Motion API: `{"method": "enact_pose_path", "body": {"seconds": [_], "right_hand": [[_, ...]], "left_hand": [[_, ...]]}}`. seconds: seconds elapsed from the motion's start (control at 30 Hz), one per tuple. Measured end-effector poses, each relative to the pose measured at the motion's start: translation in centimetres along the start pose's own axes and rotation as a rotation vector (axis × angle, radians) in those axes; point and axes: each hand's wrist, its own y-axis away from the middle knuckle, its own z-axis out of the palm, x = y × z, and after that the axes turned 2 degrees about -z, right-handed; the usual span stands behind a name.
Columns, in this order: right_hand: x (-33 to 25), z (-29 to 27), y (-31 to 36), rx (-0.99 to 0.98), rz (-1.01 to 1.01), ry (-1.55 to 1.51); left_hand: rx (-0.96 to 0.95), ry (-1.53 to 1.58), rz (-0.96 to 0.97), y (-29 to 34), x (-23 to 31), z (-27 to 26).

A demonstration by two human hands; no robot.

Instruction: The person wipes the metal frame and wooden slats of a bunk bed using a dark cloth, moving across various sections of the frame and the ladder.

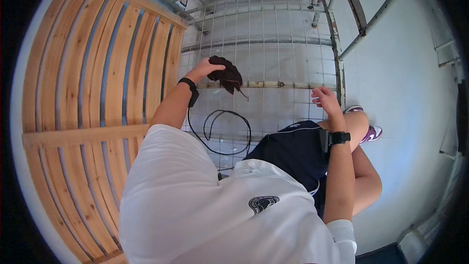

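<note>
My left hand is raised in front of me and grips a dark, crumpled piece of cloth that hangs down over a wire-mesh bed frame. My right hand hovers near the mesh frame's rusty right rail, fingers loosely curled, holding nothing. Both wrists wear black bands; a black cable loops down from the left one. I wear a white shirt and dark shorts.
A wooden slatted bed base leans on the left. Metal bunk rails run across the upper right over a pale floor. My shoe rests beside the frame. A dark object lies at the bottom right.
</note>
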Motion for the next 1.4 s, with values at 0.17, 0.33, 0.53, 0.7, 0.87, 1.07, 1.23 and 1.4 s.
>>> {"method": "enact_pose_path", "body": {"seconds": [0.17, 0.33, 0.53, 0.7, 0.87, 1.07, 1.23, 1.4], "right_hand": [[-0.6, 0.6, -1.2, -0.004, -0.002, 0.015], [0.9, -0.2, -1.4, 0.069, -0.007, 0.053], [-1.0, 2.2, -2.0, 0.016, -0.013, 0.011], [-1.5, 1.8, -1.9, 0.019, 0.089, 0.026], [-1.8, 2.3, -2.7, -0.042, 0.093, 0.075], [-1.2, 1.7, -1.9, -0.028, 0.110, 0.033], [-1.0, 1.5, -1.7, 0.000, 0.056, -0.021], [-0.8, 1.2, -1.1, -0.006, 0.052, 0.036]], "left_hand": [[0.479, -0.355, -0.069, -4.8, 1.0, -8.6], [0.842, -0.417, 0.199, -13.6, 2.2, -12.9], [0.670, -0.521, 0.115, -22.7, -8.2, -14.9], [0.744, -0.472, 0.160, -25.3, -8.1, -11.5], [0.755, -0.468, 0.122, -24.2, -6.7, -13.1], [0.465, -0.566, 0.094, -18.8, -3.6, -14.4], [0.423, -0.730, 0.115, -13.1, -7.2, -12.9], [0.345, -0.688, 0.059, -7.5, -7.4, -10.2]]}}
